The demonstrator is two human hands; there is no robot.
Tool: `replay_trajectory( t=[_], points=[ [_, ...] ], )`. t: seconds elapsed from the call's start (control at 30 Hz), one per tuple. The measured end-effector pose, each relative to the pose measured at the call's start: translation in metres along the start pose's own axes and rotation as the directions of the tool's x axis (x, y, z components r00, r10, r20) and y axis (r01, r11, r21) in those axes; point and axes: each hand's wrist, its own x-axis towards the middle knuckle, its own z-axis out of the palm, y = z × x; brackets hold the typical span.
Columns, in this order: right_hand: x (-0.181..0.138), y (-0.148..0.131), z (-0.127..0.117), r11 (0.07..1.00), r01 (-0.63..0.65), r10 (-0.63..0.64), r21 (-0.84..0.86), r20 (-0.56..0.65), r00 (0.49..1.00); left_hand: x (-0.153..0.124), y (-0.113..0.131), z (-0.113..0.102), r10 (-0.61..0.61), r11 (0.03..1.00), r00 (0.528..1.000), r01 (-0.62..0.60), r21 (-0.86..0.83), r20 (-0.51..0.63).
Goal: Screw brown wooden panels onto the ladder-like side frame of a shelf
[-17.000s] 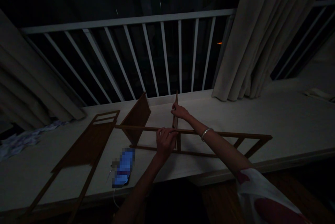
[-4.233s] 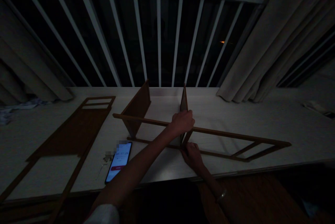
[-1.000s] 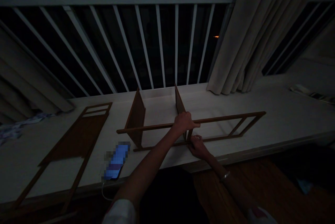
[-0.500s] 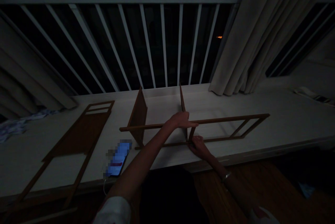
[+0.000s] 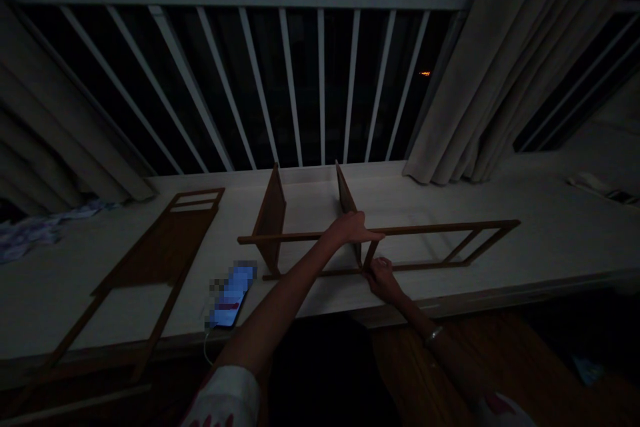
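A brown wooden side frame (image 5: 450,228) lies on its edge along a pale ledge, its two long rails joined by short crossbars. Two thin wooden panels stand up from it, a left panel (image 5: 271,220) and a middle panel (image 5: 349,194) that leans left. My left hand (image 5: 351,228) grips the upper rail where the middle panel meets it, one finger stretched along the rail. Below it, my right hand (image 5: 383,280) is closed around the foot of the short crossbar (image 5: 371,254) by the lower rail. Its fingertips are partly hidden.
Left of the frame lies a lit phone (image 5: 231,297) with a cable. A second wooden frame with a panel (image 5: 153,247) rests farther left, overhanging the front edge of the ledge (image 5: 320,304). White railing (image 5: 320,80) and curtains (image 5: 465,80) border the back.
The top of the middle panel has tipped leftward. Both hands keep their places on the frame, while the whole view has shifted slightly.
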Motion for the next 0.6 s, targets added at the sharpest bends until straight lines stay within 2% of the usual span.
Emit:
replay_trajectory(
  t=[0.33, 0.6],
  points=[
    [0.003, -0.019, -0.012, 0.997, 0.010, -0.013, -0.079, -0.031, 0.999, -0.002, 0.001, -0.001, -0.013, 1.000, 1.000, 0.012, 0.005, 0.025],
    [0.002, -0.011, -0.017, 0.978, 0.060, -0.044, -0.201, 0.084, 0.995, -0.004, 0.003, -0.002, 0.023, 0.999, 1.000, -0.023, 0.034, 0.001]
  ],
)
